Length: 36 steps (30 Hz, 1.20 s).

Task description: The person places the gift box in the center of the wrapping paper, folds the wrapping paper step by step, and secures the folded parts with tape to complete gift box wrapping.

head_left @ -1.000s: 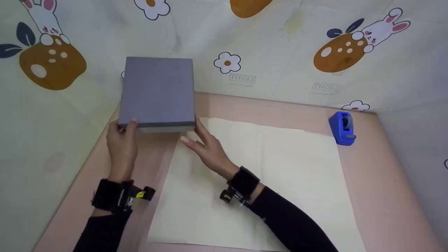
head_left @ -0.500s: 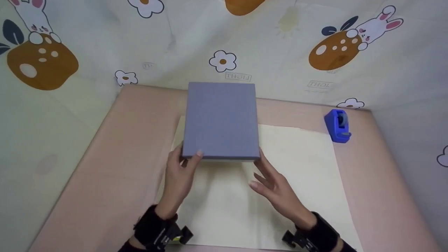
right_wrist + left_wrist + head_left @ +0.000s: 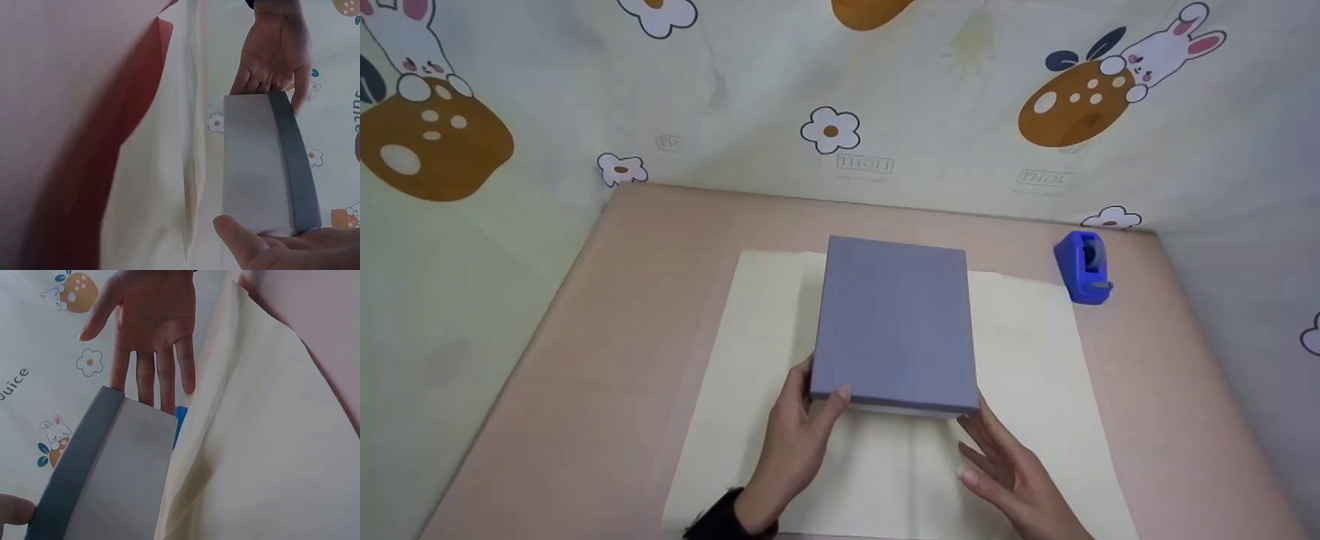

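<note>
A box point(image 3: 894, 326) with a grey-blue lid and pale lower sides hangs above a large cream sheet of paper point(image 3: 735, 375). At its near left corner my left hand point(image 3: 797, 439) grips it, the thumb on the lid's edge and the fingers curled underneath, as the right wrist view shows. Against its right side lie the straight fingers of my right hand point(image 3: 1012, 480), thumb held apart. In the left wrist view that right hand point(image 3: 154, 320) reaches the box's far end with fingers extended. The tips of some fingers are hidden behind the box.
A blue tape dispenser point(image 3: 1084, 268) stands at the right, beside the paper's far right corner. The paper lies on a pinkish table point(image 3: 600, 322). Patterned sheeting point(image 3: 735, 97) hangs behind and along both sides.
The box has come from the far left, rightward and nearer to me, over the paper. Both hands travelled with it, the left still gripping, the right at its side.
</note>
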Tool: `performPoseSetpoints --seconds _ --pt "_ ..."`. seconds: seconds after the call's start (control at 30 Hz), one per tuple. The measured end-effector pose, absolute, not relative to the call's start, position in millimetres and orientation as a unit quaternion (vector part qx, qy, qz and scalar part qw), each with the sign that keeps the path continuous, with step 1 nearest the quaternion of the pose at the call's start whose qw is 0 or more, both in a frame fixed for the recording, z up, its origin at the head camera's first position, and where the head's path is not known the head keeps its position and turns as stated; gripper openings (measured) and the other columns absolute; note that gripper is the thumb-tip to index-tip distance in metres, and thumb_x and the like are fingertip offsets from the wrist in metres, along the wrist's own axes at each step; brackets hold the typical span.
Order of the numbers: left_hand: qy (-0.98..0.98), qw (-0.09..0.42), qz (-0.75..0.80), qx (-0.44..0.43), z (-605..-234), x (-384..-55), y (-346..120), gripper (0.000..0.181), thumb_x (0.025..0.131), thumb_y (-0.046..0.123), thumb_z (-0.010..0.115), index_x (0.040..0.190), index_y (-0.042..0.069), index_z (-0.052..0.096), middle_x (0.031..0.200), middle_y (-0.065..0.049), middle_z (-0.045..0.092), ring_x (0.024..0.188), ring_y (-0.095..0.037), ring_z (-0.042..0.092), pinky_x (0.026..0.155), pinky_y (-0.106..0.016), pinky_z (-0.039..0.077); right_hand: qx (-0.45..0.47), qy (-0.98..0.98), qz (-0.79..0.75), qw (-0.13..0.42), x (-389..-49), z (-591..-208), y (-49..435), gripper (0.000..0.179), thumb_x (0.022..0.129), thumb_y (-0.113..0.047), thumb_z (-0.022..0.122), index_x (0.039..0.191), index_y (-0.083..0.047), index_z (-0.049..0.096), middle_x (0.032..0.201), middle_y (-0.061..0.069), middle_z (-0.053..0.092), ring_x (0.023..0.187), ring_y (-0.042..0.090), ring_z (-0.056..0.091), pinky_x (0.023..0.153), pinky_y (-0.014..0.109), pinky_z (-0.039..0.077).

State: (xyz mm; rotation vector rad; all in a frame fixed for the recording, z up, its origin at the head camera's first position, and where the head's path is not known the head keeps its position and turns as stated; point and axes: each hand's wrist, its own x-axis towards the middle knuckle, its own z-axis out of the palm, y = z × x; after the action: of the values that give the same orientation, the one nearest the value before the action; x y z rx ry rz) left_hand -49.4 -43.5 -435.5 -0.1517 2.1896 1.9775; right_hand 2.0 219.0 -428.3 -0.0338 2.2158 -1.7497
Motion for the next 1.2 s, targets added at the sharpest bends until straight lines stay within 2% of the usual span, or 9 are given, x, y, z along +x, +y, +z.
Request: performPoseSetpoints --seconds 0.17,0.23,0.53,0.73,0.87,1.1,1.2 --pt "0.722 0.137 0.676 -0.052 -438 -42 -36 0.077 0.098 0.039 0.063 0.154 0.001 0.027 0.161 -0.020 0.032 0.155 -0.036 0.025 0.127 -0.054 0.018 -0.011 0.772 -0.611 0.174 13 -430 235 0.083 0.099 -0.009 0.060 0.163 -0.010 0.008 0.170 0.014 0.016 0.152 0.039 0.024 0.115 0.046 0.044" --pt "0.719 0.148 0.678 -0.051 -440 -40 -33 0.080 0.097 0.043 0.063 0.155 0.000 0.027 0.161 -0.020 0.032 0.155 -0.037 0.025 0.127 -0.053 0.019 -0.009 0.775 -0.608 0.173 16 -432 240 0.084 0.098 -0.009 0.060 0.163 -0.007 0.007 0.169 0.018 0.016 0.152 0.043 0.024 0.114 0.049 0.045" --pt "0.698 0.146 0.700 -0.039 -449 -30 -28 0.082 0.098 0.039 0.064 0.154 -0.006 0.026 0.160 -0.026 0.032 0.154 -0.040 0.026 0.126 -0.054 0.021 0.025 0.766 -0.604 0.217 20 -444 247 0.088 0.100 -0.021 0.060 0.163 -0.009 0.000 0.170 0.019 0.006 0.152 0.049 0.015 0.116 0.058 0.039" --pt "0.701 0.165 0.691 -0.056 -457 -27 -26 0.086 0.096 0.041 0.065 0.155 -0.007 0.025 0.162 -0.027 0.030 0.155 -0.041 0.023 0.126 -0.055 0.020 0.043 0.762 -0.608 0.219 23 -453 246 0.089 0.100 -0.024 0.060 0.162 -0.004 0.000 0.169 0.024 0.008 0.152 0.050 0.015 0.112 0.047 0.047" --pt "0.710 0.176 0.679 -0.060 -461 -27 -27 0.088 0.096 0.045 0.065 0.156 -0.005 0.024 0.162 -0.026 0.031 0.154 -0.042 0.025 0.126 -0.056 0.022 0.059 0.752 -0.616 0.229 24 -458 247 0.090 0.100 -0.027 0.060 0.162 -0.002 0.000 0.169 0.024 0.006 0.153 0.048 0.013 0.111 0.042 0.049" --pt "0.720 0.173 0.670 -0.057 -462 -27 -26 0.095 0.093 0.052 0.065 0.156 -0.006 0.022 0.162 -0.029 0.028 0.153 -0.045 0.023 0.124 -0.059 0.022 0.077 0.745 -0.622 0.228 24 -462 249 0.090 0.098 -0.031 0.061 0.162 -0.005 0.004 0.171 0.017 0.005 0.152 0.049 0.013 0.112 0.052 0.047" --pt "0.719 0.181 0.667 -0.073 -461 -25 -25 0.096 0.092 0.052 0.066 0.157 -0.003 0.022 0.163 -0.026 0.029 0.153 -0.044 0.025 0.124 -0.058 0.023 0.071 0.738 -0.632 0.228 25 -461 253 0.085 0.100 -0.030 0.057 0.162 -0.005 0.006 0.171 0.018 0.006 0.152 0.050 0.014 0.112 0.052 0.047"
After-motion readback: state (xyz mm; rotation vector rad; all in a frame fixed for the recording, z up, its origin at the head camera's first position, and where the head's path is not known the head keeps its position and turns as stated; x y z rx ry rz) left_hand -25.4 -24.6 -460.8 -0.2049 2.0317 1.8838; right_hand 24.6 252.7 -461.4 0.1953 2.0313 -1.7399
